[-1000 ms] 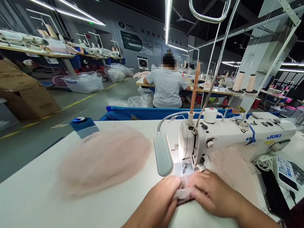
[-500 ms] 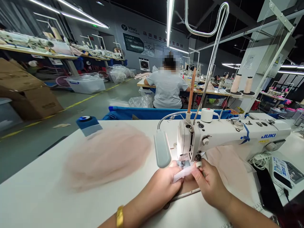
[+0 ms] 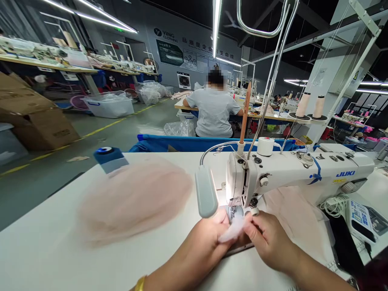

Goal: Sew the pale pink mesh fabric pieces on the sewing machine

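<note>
Head view: left fingers [image 3: 223, 217], right fingers [image 3: 254, 233] pinching one pale strip [image 3: 233, 232] by one grey lamp [image 3: 206, 192].

Wears a smooth gold-coloured bracelet [image 3: 140, 283] above the left hand [image 3: 209, 234]; shows bare forearms [image 3: 174, 266] and a bare right hand [image 3: 273, 242].

So the cloth [image 3: 233, 231] is really thin, see-through stuff, whitish to pale pink, bunched into a narrow, slightly curved strip. It's pinched at both ends, left hand [image 3: 212, 232] on one and right hand [image 3: 268, 238] on the other, slanting up toward the right one. The strip sits just on the near side of the needle area, brightly lit there. Can't tell if any of it is under the foot. The machine [image 3: 291, 171] is a white JUKI, upright, its long arm running off to the right.
</note>
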